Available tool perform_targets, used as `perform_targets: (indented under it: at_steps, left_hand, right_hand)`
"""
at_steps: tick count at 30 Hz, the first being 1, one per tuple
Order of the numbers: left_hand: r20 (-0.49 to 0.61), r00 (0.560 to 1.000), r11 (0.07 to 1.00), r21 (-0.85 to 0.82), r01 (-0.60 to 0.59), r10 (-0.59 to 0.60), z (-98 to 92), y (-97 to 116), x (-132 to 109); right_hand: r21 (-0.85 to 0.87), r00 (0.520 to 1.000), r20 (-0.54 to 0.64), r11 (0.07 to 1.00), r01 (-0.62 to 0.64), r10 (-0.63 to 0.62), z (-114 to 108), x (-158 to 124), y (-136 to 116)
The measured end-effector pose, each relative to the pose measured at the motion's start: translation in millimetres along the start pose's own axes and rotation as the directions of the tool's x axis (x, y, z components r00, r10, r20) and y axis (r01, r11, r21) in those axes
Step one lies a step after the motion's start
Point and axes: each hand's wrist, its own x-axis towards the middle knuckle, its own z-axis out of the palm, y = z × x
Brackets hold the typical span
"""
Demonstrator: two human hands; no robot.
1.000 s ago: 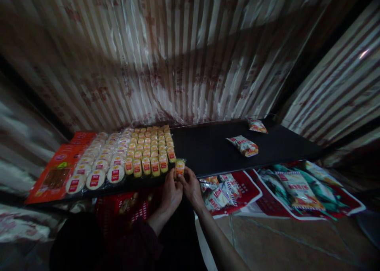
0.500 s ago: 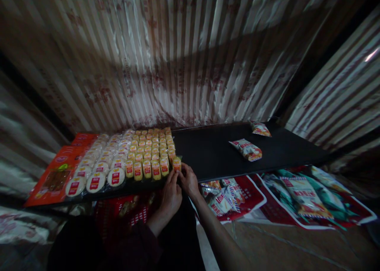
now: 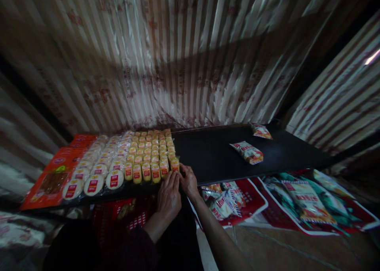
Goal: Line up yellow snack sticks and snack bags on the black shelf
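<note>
left hand (image 3: 170,196) and right hand (image 3: 189,181) touch a yellow pack (image 3: 175,164), fingers bent at its near end and right side; whether either grips it, i cannot tell. it sits at the front right of the rows (image 3: 151,154) on the black shelf (image 3: 204,152), left of two bags (image 3: 249,153).

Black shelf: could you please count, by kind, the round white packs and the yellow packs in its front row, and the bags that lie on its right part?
Round white packs, front row: 3
Yellow packs, front row, the rightmost one included: 6
Bags, right part: 2
Total: 11
</note>
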Motion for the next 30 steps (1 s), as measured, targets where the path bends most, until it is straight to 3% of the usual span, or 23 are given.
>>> perform_targets:
  at_steps: [5, 12, 21, 30]
  left_hand:
    - [-0.107, 0.985, 0.97, 0.216, -0.11, 0.135, 9.8, -11.9, -1.0]
    - [-0.11, 0.98, 0.952, 0.278, -0.13, 0.166, 19.4, -26.8, -1.4]
    - [-0.087, 0.978, 0.934, 0.323, -0.154, 0.192, 17.2, -26.9, 1.1]
    - [-0.06, 0.983, 0.942, 0.302, -0.148, 0.174, 19.2, -23.2, 3.2]
  right_hand:
    - [-0.048, 1.0, 0.016, 0.999, -0.016, 0.017, 0.5, 2.9, -3.6]
    - [-0.087, 0.999, 0.044, 0.996, -0.015, 0.019, 1.8, 5.2, -4.1]
    - [0.223, 0.999, 0.031, 0.974, -0.044, 0.038, -4.8, 14.2, 15.0]
    - [0.414, 0.979, 0.13, 0.889, -0.197, 0.157, 10.1, 21.7, 1.0]
